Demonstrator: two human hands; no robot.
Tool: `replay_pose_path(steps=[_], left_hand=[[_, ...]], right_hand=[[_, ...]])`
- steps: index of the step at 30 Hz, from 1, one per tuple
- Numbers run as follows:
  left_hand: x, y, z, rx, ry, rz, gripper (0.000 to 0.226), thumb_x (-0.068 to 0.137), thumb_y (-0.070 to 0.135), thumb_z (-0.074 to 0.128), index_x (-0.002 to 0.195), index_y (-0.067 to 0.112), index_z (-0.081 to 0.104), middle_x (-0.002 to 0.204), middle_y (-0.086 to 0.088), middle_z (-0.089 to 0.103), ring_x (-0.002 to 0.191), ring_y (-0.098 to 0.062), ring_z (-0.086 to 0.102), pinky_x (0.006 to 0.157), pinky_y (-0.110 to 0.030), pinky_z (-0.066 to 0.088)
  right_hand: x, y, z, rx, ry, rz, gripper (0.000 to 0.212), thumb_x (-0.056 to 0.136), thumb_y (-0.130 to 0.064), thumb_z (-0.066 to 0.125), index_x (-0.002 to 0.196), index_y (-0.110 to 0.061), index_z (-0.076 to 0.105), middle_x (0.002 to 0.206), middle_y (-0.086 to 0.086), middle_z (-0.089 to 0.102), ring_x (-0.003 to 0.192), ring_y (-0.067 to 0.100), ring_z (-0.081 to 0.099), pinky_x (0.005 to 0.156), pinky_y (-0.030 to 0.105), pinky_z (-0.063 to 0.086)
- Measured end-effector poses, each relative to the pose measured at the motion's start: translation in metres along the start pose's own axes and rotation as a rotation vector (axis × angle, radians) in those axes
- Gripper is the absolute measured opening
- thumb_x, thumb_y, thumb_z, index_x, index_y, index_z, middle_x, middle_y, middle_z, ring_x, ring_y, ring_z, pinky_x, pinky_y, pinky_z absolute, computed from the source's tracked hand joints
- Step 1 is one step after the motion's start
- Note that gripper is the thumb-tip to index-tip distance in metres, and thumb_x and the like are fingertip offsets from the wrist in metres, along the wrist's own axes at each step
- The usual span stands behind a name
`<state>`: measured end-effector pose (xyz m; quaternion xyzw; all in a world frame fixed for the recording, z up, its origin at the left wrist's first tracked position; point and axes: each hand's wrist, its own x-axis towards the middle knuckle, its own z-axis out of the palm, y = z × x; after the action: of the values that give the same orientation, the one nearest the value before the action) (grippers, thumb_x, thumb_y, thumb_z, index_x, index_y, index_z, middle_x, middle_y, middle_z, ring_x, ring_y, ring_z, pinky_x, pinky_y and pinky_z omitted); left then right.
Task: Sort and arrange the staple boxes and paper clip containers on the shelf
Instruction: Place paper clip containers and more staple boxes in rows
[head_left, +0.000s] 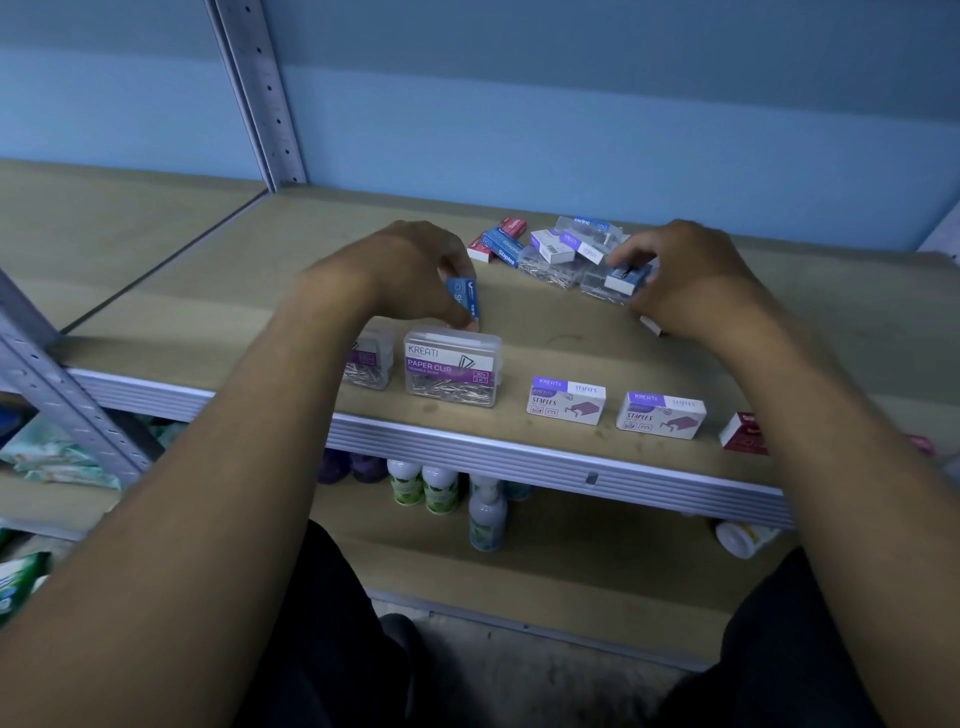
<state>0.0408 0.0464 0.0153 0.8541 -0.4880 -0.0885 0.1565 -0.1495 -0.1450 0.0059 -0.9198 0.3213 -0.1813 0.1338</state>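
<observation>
Shelf (571, 332), tan board with metal front edge, crossing the middle of the frame.

Front row, along the lower edge of the board: one clear paper clip container (453, 370) with purple label, a second clear container (370, 359) just left of it and partly hidden by the forearm; right of these, two white-and-purple staple boxes (566, 401) (661, 415), set apart from each other; at far right, a dark red staple box (744, 434), partly hidden by the other forearm.

Unsorted heap (558, 249), upper centre of the frame: red and blue staple boxes, white-and-purple ones and clear containers, lying across each other.

Left hand (410, 275), centre of the frame: fingers closed on a blue staple box (464, 301), held on end just behind the labelled container; whether it touched the board could not be told.

Right hand (685, 280), right of centre: fingertips pinched on a second blue box (627, 278) at the near edge of the heap, resting on a clear container.

Step in hand, by my judgement: drawing the blue boxes out of the heap. The next move would call for a free spot in the row, each box set down flat, label forward.
</observation>
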Motion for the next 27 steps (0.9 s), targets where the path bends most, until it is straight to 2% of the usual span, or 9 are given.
replay_pose_path(steps=[4,7,10,13,16,19,23,25,27], left_hand=[[0.002,0.005,0.002,-0.052,0.055,-0.004,0.05,0.067,0.045,0.084,0.11,0.031,0.062,0.113,0.01,0.062,0.093,-0.011,0.057,0.074,-0.025,0.04],[0.003,0.008,0.004,-0.108,0.116,0.001,0.049,0.067,0.049,0.082,0.108,0.031,0.06,0.109,0.009,0.064,0.088,-0.009,0.06,0.071,-0.025,0.046],[0.002,0.012,0.005,-0.149,0.156,0.006,0.051,0.066,0.053,0.081,0.105,0.03,0.057,0.103,0.011,0.065,0.088,-0.008,0.06,0.069,-0.024,0.047],[0.001,0.017,0.006,-0.163,0.186,0.019,0.053,0.068,0.057,0.078,0.11,0.031,0.058,0.104,0.011,0.065,0.092,-0.01,0.06,0.071,-0.027,0.045],[0.0,0.022,0.007,-0.155,0.224,0.042,0.053,0.069,0.06,0.075,0.114,0.034,0.063,0.106,0.012,0.065,0.092,-0.009,0.059,0.077,-0.023,0.042],[0.0,0.026,0.007,-0.17,0.26,0.037,0.051,0.065,0.064,0.076,0.102,0.031,0.065,0.099,0.012,0.066,0.09,-0.008,0.06,0.072,-0.021,0.046],[0.004,0.029,0.01,-0.146,0.265,0.001,0.057,0.056,0.071,0.076,0.094,0.031,0.062,0.091,0.014,0.063,0.088,-0.007,0.059,0.069,-0.024,0.047],[0.007,0.031,0.013,-0.107,0.247,-0.015,0.058,0.054,0.073,0.076,0.091,0.031,0.061,0.089,0.014,0.063,0.086,-0.007,0.059,0.066,-0.027,0.047],[0.01,0.033,0.016,-0.071,0.226,-0.023,0.057,0.054,0.073,0.075,0.089,0.03,0.062,0.091,0.012,0.064,0.087,-0.01,0.059,0.064,-0.027,0.045]], right_hand=[[-0.002,0.002,-0.002,0.053,0.016,0.001,0.046,0.077,0.004,0.065,0.104,-0.031,0.075,0.107,-0.001,0.072,0.091,0.011,0.059,0.077,0.019,0.041],[-0.006,0.003,-0.005,0.11,0.069,0.001,0.033,0.081,-0.005,0.065,0.101,-0.03,0.075,0.101,-0.006,0.073,0.089,0.008,0.06,0.075,0.018,0.042],[-0.007,0.001,-0.01,0.187,0.16,0.048,0.025,0.084,-0.014,0.062,0.1,-0.029,0.074,0.093,-0.008,0.072,0.087,0.007,0.061,0.065,0.012,0.041],[-0.009,-0.003,-0.016,0.286,0.202,0.07,0.029,0.082,-0.015,0.056,0.097,-0.028,0.076,0.081,-0.008,0.074,0.073,0.003,0.06,0.06,0.012,0.044],[-0.015,-0.004,-0.018,0.346,0.149,0.079,0.032,0.083,-0.015,0.054,0.096,-0.03,0.078,0.072,-0.009,0.07,0.057,-0.003,0.055,0.055,0.017,0.045],[-0.021,-0.004,-0.021,0.413,0.057,0.086,0.031,0.088,-0.017,0.053,0.097,-0.031,0.078,0.085,-0.004,0.073,0.058,-0.002,0.065,0.057,0.022,0.056],[-0.029,-0.005,-0.023,0.506,-0.107,0.075,0.028,0.092,-0.011,0.056,0.103,-0.03,0.075,0.109,0.009,0.071,0.066,0.019,0.077,0.074,0.044,0.064],[-0.03,-0.006,-0.023,0.475,-0.133,0.043,0.03,0.089,-0.009,0.061,0.105,-0.031,0.074,0.108,0.009,0.069,0.067,0.018,0.077,0.074,0.041,0.064],[-0.03,-0.006,-0.022,0.444,-0.147,0.006,0.036,0.086,-0.006,0.063,0.107,-0.033,0.074,0.101,0.01,0.066,0.063,0.009,0.071,0.066,0.028,0.063]])
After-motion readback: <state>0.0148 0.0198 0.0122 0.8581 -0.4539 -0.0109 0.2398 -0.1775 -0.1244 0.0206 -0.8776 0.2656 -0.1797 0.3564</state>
